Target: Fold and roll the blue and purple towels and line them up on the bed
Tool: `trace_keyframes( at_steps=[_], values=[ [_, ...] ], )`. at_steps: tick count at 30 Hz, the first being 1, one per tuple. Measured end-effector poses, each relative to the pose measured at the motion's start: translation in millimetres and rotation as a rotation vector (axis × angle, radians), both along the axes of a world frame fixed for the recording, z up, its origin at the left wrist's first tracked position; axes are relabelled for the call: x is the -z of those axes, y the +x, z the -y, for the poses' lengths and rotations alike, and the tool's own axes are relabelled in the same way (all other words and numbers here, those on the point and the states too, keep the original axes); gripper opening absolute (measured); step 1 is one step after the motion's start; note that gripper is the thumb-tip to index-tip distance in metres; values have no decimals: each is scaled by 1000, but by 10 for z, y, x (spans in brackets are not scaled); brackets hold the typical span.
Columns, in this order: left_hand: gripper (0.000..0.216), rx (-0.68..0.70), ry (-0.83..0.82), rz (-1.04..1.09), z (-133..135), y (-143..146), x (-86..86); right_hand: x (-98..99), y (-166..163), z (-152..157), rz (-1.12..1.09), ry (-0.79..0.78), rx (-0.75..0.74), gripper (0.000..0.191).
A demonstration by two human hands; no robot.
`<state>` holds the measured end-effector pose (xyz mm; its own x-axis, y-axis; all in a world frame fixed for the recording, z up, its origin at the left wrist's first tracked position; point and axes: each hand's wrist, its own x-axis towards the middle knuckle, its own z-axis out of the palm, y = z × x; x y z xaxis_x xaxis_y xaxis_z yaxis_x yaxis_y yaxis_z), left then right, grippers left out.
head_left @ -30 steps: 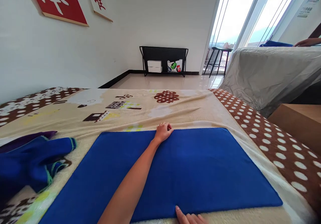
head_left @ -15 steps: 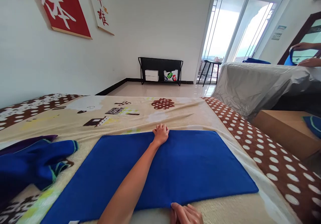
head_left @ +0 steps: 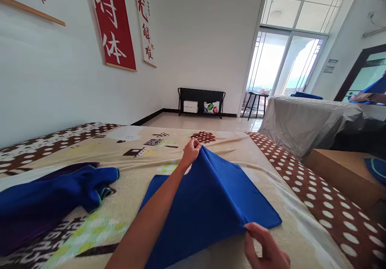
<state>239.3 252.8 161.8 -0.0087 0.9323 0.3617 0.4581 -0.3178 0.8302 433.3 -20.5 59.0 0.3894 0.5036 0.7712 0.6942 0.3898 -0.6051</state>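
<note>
A blue cloth rises in a ridge between my two hands, its left and right parts sloping down to the patterned blanket. My left hand pinches the far edge and holds it up off the blanket. At the near edge, my right hand grips the cloth between thumb and forefinger. The left forearm crosses in front of part of the cloth's left side.
Crumpled blue and purple cloths lie to the left. A cardboard box and a plastic-covered piece of furniture stand at right. Another person's hand holds blue cloth there. A black rack stands by the far wall.
The blue cloth lay flat before; both hands have lifted its middle into a ridge. My right hand has moved to the right. The view has tilted up.
</note>
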Motion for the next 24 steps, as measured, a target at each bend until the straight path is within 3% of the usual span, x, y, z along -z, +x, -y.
trace_keyframes(
  at_steps=[5, 9, 11, 13, 16, 18, 24],
  values=[
    [33, 106, 122, 304, 415, -306, -696, -646, 597, -77, -387, -25, 30, 31],
    [34, 212, 203, 437, 967, -553, -1160, -1064, 797, -160, -559, 93, 106, 34],
    [29, 243, 236, 482, 1232, -656, -1328, -1285, 839, -208, -662, 127, -32, 32],
    [23, 242, 273, 516, 1437, -741, -1448, -1501, 882, -281, -765, 87, -262, 30],
    [21, 176, 315, 533, 1566, -843, -1517, -1737, 951, -482, -849, 11, -571, 26],
    [22, 109, 309, 549, 1505, -899, -1471, -1805, 972, -697, -872, -37, -696, 24],
    [36, -19, 211, 630, 833, -991, -1113, -1768, 814, -1538, -838, -178, -828, 23]
  ],
)
